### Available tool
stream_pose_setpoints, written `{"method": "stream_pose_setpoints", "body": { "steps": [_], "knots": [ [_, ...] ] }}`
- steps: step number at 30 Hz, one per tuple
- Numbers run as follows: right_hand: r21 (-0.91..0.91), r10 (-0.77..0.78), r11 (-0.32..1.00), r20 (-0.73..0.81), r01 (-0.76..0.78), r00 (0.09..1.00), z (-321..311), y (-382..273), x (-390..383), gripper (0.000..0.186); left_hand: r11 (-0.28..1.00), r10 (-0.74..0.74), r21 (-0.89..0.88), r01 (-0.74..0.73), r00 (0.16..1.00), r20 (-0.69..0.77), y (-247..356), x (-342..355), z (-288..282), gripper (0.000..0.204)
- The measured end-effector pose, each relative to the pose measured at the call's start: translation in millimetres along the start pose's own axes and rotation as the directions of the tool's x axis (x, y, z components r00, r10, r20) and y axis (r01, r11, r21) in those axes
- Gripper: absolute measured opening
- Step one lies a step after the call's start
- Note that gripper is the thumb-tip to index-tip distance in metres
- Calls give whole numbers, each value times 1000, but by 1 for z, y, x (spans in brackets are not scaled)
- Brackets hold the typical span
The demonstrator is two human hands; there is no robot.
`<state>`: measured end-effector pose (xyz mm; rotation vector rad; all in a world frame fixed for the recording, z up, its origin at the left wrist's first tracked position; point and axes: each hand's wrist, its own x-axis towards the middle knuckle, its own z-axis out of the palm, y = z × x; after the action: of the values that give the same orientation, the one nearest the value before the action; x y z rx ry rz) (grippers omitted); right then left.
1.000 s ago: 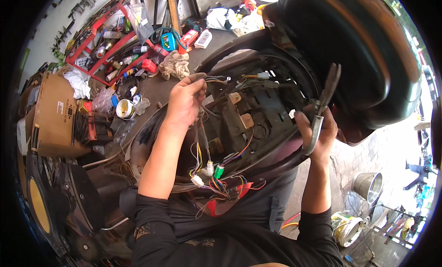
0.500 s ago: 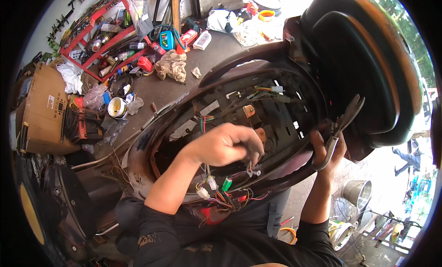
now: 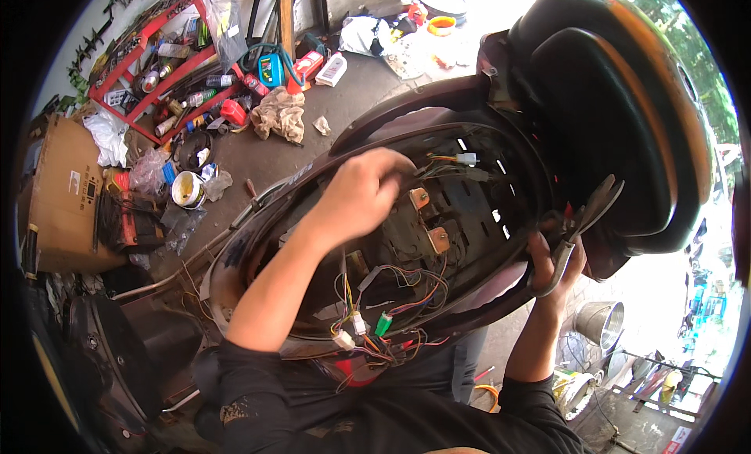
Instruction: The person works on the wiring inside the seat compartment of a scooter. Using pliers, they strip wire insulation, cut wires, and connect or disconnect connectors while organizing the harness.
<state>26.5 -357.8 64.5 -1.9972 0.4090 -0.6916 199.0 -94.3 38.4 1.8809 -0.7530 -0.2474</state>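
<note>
Open scooter body (image 3: pixel 469 219), tangled coloured wires (image 3: pixel 391 297), possibly loose.

Left hand (image 3: pixel 361 194) inside scooter bay (image 3: pixel 461 219)

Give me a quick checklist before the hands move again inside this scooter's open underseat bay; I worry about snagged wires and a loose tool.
1. Left hand placement: reaching into the black plastic underseat bay, fingers curled near the wiring. What they grip: cannot tell.
2. Right hand grip on the dark metal pliers: wrapped round the handles, ok.
3. Black padded seat raised clear of the bay: ok.
4. Bundle of coloured wires hanging loose below the left forearm, with white and green plug connectors dangling: not ok.
5. Pliers' jaws open or closed: cannot tell.
</note>
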Motion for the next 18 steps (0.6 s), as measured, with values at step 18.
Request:
{"method": "stream_pose_setpoints", "body": {
  "steps": [18],
  "knots": [
    [-30, -17, 999, 75, 19, 997, 2, -14, 4, 31, 953, 45, 301, 32, 968, -245, -64, 36, 34, 32]
  ]
}}
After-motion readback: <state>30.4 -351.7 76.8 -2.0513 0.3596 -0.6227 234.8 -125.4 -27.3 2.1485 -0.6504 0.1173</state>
